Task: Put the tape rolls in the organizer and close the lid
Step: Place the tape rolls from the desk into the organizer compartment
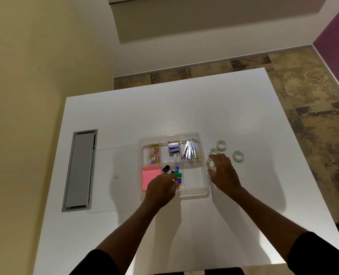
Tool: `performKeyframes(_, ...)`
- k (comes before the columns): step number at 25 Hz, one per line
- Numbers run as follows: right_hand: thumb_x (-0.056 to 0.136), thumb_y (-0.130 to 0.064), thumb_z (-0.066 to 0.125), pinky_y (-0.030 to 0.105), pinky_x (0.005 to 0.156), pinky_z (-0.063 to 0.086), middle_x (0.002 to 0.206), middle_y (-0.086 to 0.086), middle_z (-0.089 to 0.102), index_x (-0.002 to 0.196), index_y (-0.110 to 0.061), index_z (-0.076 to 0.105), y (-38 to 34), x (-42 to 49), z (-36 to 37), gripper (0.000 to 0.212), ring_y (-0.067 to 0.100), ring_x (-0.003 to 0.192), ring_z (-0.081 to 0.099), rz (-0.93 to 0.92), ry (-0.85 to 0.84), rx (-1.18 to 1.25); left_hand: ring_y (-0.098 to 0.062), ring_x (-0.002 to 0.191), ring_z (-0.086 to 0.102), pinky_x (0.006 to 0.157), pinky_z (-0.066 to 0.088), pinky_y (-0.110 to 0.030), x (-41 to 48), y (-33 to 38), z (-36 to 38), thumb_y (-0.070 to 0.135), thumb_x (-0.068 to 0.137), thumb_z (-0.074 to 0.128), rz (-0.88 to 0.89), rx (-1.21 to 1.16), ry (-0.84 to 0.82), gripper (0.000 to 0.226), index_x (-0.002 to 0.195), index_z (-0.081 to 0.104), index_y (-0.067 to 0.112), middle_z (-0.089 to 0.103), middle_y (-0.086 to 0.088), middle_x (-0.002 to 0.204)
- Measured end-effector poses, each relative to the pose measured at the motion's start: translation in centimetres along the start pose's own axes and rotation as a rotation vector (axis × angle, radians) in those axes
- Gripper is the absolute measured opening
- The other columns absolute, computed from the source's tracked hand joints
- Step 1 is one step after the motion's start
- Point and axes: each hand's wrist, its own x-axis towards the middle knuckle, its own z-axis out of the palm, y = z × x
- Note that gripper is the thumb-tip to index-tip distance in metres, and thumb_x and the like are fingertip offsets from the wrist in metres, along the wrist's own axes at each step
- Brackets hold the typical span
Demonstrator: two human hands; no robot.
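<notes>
Your right hand [223, 171] pinches a tape roll [210, 163] beside the organizer [204, 187]; left hand [161, 188], loosely curled, steadies it. Rolls look light, rigid, slick: grip the outer rim.

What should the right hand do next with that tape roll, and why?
Probably carry the tape roll held by the right hand leftward into the organizer's bare near-right compartment; three other rolls lie on the table, and that compartment looks unfilled.

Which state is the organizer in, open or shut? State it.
Open. The organizer has no cover, so its compartments are exposed. The clear lid lies flat on the table just left of it.
</notes>
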Motion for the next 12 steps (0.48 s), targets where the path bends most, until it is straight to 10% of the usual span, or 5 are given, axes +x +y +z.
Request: performKeyframes(12, 0.097, -0.009, 0.071, 0.038, 0.102, 0.059, 0.143, 0.013, 0.057, 0.137, -0.010, 0.059, -6.8, 0.7, 4.4, 0.042, 0.027, 0.135, 0.054, -0.190, -0.311, -0.282, -0.013, 0.086, 0.068, 0.065, 0.046, -0.017, -2.2, -2.0, 0.0, 0.028, 0.105, 0.061, -0.019, -0.026, 0.023, 0.024, 0.123, 0.073, 0.017, 0.080, -0.003, 0.107)
